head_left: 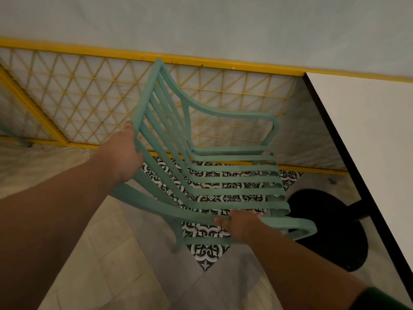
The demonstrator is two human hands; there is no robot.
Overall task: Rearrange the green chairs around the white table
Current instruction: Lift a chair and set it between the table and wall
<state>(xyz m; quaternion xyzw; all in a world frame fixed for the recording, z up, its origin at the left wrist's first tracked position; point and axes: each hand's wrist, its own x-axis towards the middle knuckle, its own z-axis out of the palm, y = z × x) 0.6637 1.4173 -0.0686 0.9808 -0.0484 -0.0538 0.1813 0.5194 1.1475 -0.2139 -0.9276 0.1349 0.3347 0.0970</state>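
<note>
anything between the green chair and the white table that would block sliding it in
Nothing visible on the floor between the green chair and the white table. Only the table's own black round base sits under it, close to the chair's front.

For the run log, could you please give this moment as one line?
left hand: grips chair backrest | right hand: grips near armrest | green chair: beside white table

The slatted armchair (214, 175) stood just left of the bench (366, 135), whose round pedestal base (330, 231) sat on the floor to the right of the seat. Behind the armchair ran a lattice railing (89, 101). The left hand (125, 153) gripped the backrest; the right hand (242, 223) held the near armrest.
</note>
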